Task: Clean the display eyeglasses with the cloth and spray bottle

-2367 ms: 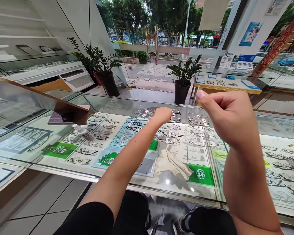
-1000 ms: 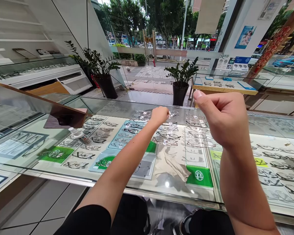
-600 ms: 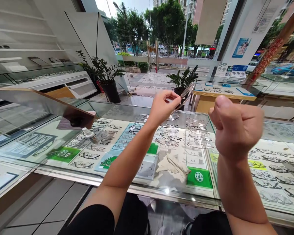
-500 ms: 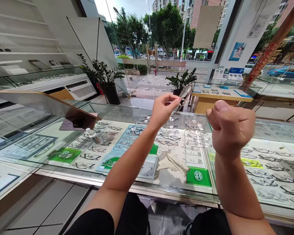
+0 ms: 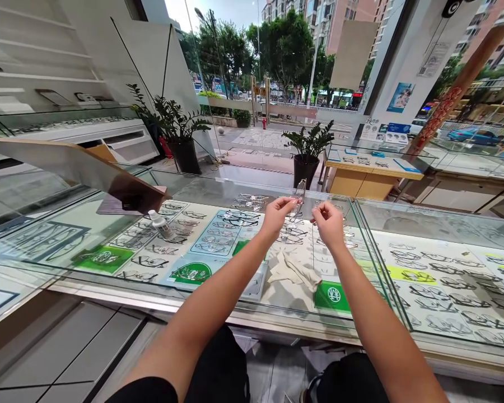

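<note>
Thumb and fingers of my left hand [image 5: 277, 216] pinch a pair of eyeglasses [image 5: 302, 191], raised above the glass counter and seen nearly edge-on. Just to the right is my right hand [image 5: 330, 223], its fingers curled and pressed together close to the glasses. Whether it grips part of them or something small I cannot make out. Below both hands, a crumpled beige cloth [image 5: 293, 272] lies on the counter. A small white bottle [image 5: 160, 225] stands farther left.
The glass display counter [image 5: 277, 319] holds rows of eyeglass frames and green cards [image 5: 332, 295]. At left a brown-edged panel [image 5: 121, 193] leans over the counter. Two potted plants [image 5: 306, 165] stand beyond, by the window. A wooden display table [image 5: 365, 182] is at back right.
My right hand has come down and left from a raised fist to beside the glasses. My left hand has lowered slightly, and the glasses have turned more upright.
</note>
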Tool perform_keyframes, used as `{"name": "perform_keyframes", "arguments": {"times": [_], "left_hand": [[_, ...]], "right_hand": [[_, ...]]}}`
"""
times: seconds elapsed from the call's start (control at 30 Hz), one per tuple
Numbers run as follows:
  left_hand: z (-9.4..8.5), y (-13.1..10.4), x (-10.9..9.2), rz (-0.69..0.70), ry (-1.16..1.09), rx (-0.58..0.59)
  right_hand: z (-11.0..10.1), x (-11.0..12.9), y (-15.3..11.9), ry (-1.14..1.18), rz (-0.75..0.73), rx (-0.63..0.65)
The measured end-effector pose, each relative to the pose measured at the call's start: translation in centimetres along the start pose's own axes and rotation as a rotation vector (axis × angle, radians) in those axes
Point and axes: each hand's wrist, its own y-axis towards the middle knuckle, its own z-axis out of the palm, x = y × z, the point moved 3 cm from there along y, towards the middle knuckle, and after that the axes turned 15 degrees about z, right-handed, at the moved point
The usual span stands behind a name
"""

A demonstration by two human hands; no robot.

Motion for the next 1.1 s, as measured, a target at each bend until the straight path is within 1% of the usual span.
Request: {"name": "perform_keyframes", "arguments": {"times": [0.1,0.2,0.33,0.53,0.7,0.9,1.0,1.1], "left_hand": [[0.1,-0.4,0.6,-0.043,-0.015,0.031],[0.3,-1.0,0.8,-0.07,0.026,0.049],[0.5,-1.3,0.9,-0.068,0.014,0.057],[0.5,-1.2,0.7,-0.035,0.009,0.082],[0.6,-1.2,0.5,-0.03,0.011,0.115],[0.6,-1.2,0.7,0.005,0.045,0.139],[0.5,-1.1,0.7,0.029,0.048,0.122],[0.0,-0.6,0.5,0.043,0.055,0.066]], "right_hand": [[0.3,-0.7,0.0,-0.016,0.004,0.024],[0.6,-0.8,-0.1,0.006,-0.037,0.051],[1.2,-0.8,-0.6,-0.02,-0.118,0.028],[1.6,-1.0,-0.9,-0.05,-0.138,-0.002],[1.4,-1.2,-0.9,-0.042,-0.135,-0.017],[1.3,-1.1,-0.8,-0.05,-0.14,-0.018],[1.1,-1.3,-0.6,-0.046,-0.128,-0.059],[0.6,-1.6,-0.1,0.009,-0.053,-0.117]]}}
